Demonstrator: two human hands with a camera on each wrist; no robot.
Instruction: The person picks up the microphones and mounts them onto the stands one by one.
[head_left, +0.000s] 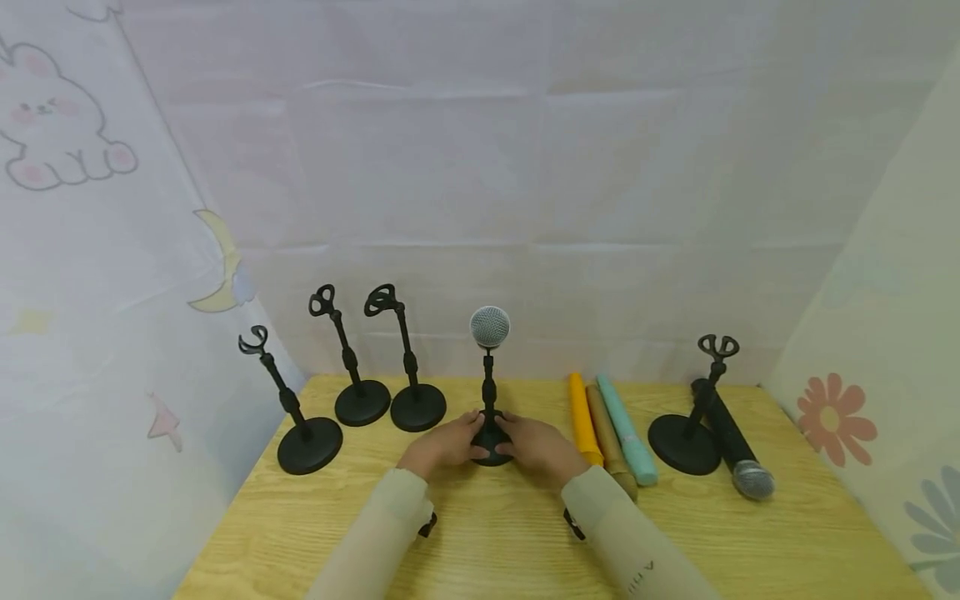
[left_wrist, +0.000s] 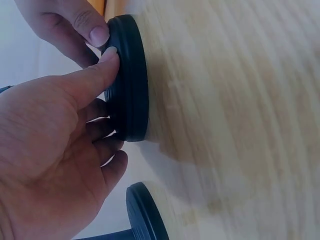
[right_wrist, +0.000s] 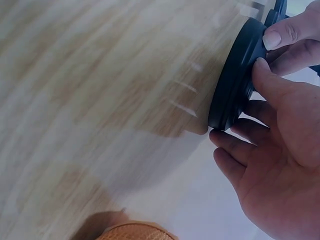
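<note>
A black desktop microphone stand (head_left: 489, 392) stands upright at the middle of the table, with a silver mesh-headed microphone (head_left: 490, 326) at its top. My left hand (head_left: 450, 442) grips the round base from the left, thumb on its upper face and fingers around the rim. From the right, my right hand (head_left: 542, 447) holds the same base in a matching way. Both thumbs nearly meet on the base (left_wrist: 134, 80) in the left wrist view. In the right wrist view the base (right_wrist: 232, 75) sits low at the tabletop. The microphone's handle is mostly hidden behind its head.
Three bare stands, including one at the front (head_left: 310, 446), are on the left. Orange (head_left: 582, 421), brown (head_left: 609, 429) and teal (head_left: 626, 429) microphones lie right of my hands. Farther right, a black microphone (head_left: 731, 429) lies beside another bare stand (head_left: 684, 443). Fabric walls (head_left: 600, 208) border the table.
</note>
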